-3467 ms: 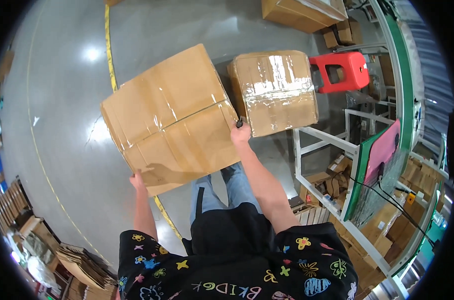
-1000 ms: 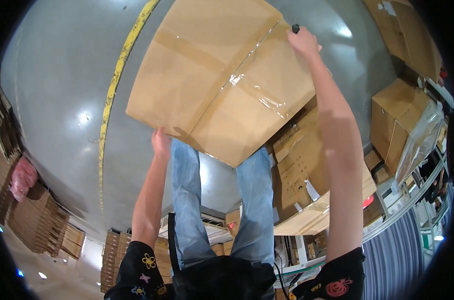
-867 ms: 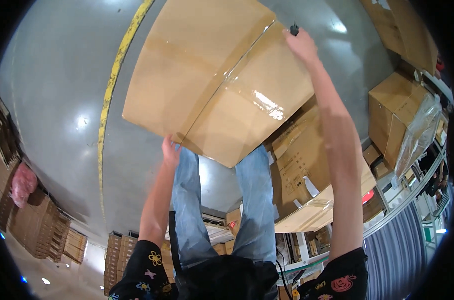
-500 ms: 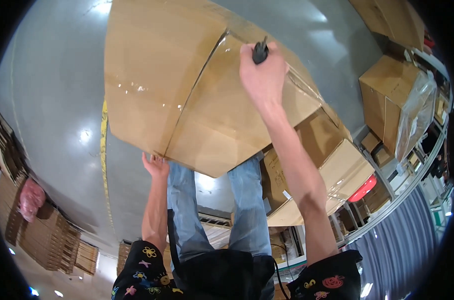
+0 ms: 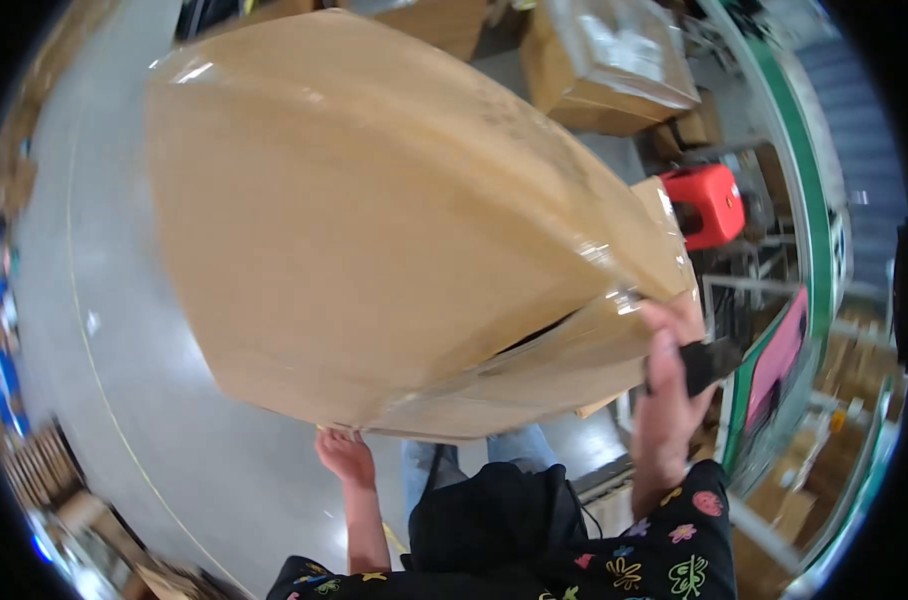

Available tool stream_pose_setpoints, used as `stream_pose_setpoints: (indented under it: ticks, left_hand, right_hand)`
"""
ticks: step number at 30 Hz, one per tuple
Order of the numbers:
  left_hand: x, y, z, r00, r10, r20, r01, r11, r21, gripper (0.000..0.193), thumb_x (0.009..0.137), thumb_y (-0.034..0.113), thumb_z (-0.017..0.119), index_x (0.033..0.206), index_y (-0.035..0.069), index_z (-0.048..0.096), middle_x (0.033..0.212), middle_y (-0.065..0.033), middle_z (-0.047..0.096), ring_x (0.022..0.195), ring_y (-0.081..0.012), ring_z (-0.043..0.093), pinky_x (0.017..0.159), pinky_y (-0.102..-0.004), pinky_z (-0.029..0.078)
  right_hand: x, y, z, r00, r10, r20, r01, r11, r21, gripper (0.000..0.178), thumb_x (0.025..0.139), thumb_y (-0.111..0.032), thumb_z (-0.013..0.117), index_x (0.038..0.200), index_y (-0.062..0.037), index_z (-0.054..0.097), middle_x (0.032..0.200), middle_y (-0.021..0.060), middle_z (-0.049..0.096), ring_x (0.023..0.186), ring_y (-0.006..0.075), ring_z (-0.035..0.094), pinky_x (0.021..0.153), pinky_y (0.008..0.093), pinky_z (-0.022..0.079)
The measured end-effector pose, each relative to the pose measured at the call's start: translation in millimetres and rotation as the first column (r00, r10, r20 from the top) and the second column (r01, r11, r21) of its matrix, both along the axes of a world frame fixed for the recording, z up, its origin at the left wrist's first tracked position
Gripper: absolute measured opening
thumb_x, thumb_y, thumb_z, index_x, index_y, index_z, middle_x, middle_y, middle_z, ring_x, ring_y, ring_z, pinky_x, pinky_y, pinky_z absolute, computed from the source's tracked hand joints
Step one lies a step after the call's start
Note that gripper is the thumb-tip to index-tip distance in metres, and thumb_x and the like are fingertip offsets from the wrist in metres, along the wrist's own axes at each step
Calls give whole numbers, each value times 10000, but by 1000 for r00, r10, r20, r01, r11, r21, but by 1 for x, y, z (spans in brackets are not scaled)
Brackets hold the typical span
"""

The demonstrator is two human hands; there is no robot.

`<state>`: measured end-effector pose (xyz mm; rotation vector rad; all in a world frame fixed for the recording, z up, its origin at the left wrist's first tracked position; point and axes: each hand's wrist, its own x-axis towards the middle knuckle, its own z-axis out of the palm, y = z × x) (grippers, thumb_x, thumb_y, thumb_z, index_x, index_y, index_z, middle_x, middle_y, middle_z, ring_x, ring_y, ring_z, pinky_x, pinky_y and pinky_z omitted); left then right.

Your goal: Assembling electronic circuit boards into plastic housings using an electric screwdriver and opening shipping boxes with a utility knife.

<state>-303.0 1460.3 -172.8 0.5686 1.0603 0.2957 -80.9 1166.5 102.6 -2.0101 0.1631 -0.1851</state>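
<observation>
A large brown cardboard box (image 5: 354, 230) fills the middle of the view, tilted in front of my body. A dark slit opens along its taped seam toward the lower right, and clear tape shines at the corners. My left hand (image 5: 346, 457) has its fingers curled on the box's near lower edge. At the box's right end is my right hand (image 5: 669, 385), blurred, closed around a black-handled tool (image 5: 709, 366). Its fingers reach the box's taped right edge. The tool's tip cannot be made out.
Beyond the box, another carton (image 5: 604, 95) with clear plastic wrap stands on the floor. A red plastic stool (image 5: 709, 205) is at the right, beside a green-edged metal frame (image 5: 799, 130). Stacked flat cardboard (image 5: 44, 465) lies at the lower left. A yellow line (image 5: 109, 400) crosses the grey floor.
The box has turned and now lies more across the view. My right hand, with the tool, has come from the far top of the box to its right end. My left hand stays at the near edge.
</observation>
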Motion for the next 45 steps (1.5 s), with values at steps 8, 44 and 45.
stream_pose_setpoints:
  ticks: [8, 44, 45]
  left_hand:
    - [55, -85, 97, 739, -547, 393, 641, 749, -165, 397, 859, 374, 418, 1118, 92, 522, 1180, -62, 537, 1164, -241, 444, 1018, -470, 284]
    - [774, -195, 92, -658, -737, -155, 694, -673, 255, 315, 913, 232, 479, 1178, 66, 515, 997, -53, 622, 824, -141, 603, 691, -261, 466]
    - [775, -215, 90, -667, -731, -142, 694, -679, 240, 318, 910, 236, 485, 1177, 66, 516, 991, -54, 625, 832, -143, 604, 697, -263, 468]
  right_hand:
    - [-48, -216, 123, 720, -543, 432, 657, 735, -171, 184, 897, -192, 554, 864, -14, 589, 763, 19, 507, 738, 80, 479, 669, 226, 368]
    - [84, -242, -154, -17, -954, -301, 1000, -14, -12, 473, 867, -257, 565, 1161, -8, 291, 812, 141, 591, 717, 228, 612, 586, 376, 477]
    - [85, -262, -157, -50, -973, -226, 987, -13, -163, 455, 880, -252, 538, 1157, 6, 286, 839, 183, 601, 756, 272, 625, 624, 412, 489]
